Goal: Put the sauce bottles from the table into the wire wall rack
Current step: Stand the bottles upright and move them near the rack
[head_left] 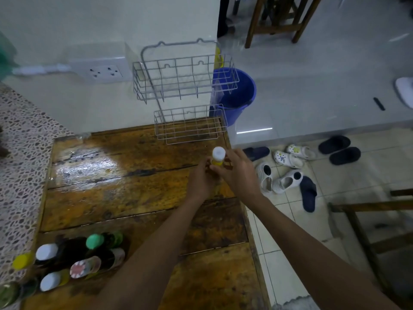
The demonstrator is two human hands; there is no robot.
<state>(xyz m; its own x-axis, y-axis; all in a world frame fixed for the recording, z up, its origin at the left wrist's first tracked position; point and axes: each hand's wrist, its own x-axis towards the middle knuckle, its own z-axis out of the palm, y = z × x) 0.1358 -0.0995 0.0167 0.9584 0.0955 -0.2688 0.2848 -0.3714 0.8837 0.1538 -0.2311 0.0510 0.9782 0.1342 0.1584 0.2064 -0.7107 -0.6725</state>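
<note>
A small yellow sauce bottle with a white cap (218, 155) stands upright between both hands near the table's far right edge. My left hand (201, 179) wraps its left side and my right hand (238, 173) grips its right side. The two-tier wire wall rack (185, 90) hangs on the white wall just beyond, both baskets without bottles; the lower basket (190, 127) sits right above the tabletop. Several more sauce bottles (67, 260), with white, green, yellow and patterned caps, are grouped at the table's near left corner.
The worn wooden table (134, 193) has a wet shiny patch at its far left. A speckled stone counter (20, 164) borders it on the left. A blue bucket (237, 95) stands behind the rack. Sandals and clogs (290, 171) lie on the tiled floor to the right.
</note>
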